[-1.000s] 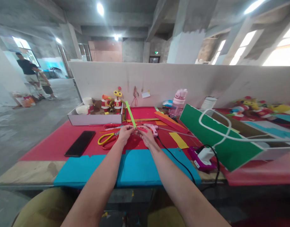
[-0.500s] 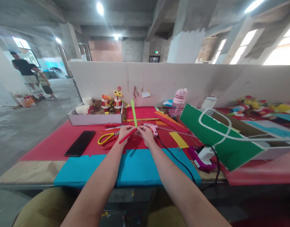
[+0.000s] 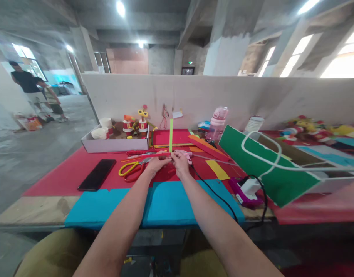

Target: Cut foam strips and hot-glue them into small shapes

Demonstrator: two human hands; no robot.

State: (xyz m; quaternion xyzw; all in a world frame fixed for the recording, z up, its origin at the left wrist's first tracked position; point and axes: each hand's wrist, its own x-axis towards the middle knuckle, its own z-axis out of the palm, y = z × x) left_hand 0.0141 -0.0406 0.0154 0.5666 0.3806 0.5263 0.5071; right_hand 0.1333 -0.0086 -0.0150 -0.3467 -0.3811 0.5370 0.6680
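A light green paper strip (image 3: 171,134) stands upright above my hands, its lower end meeting a red paper strip (image 3: 149,155) that points left. My left hand (image 3: 157,163) is closed on the red strip near that joint. Fingers pinched at the joint, my right hand (image 3: 180,162) holds the lower end of the green strip. Just behind my right hand lies a pink glue gun (image 3: 187,155), partly hidden. Scissors with yellow and red handles (image 3: 130,169) rest left of my left hand.
A black phone (image 3: 97,175) lies left. Behind is a white box (image 3: 116,145) with cups and figures. Right are a yellow paper (image 3: 217,170), a purple power strip (image 3: 246,196), a green board (image 3: 263,169) and a pink bottle (image 3: 217,123). Two people stand far left.
The green strip has swung from a leftward tilt to upright and moved slightly right. The red strip has turned from slanting down-left to nearly level, and my left hand has shifted with it.
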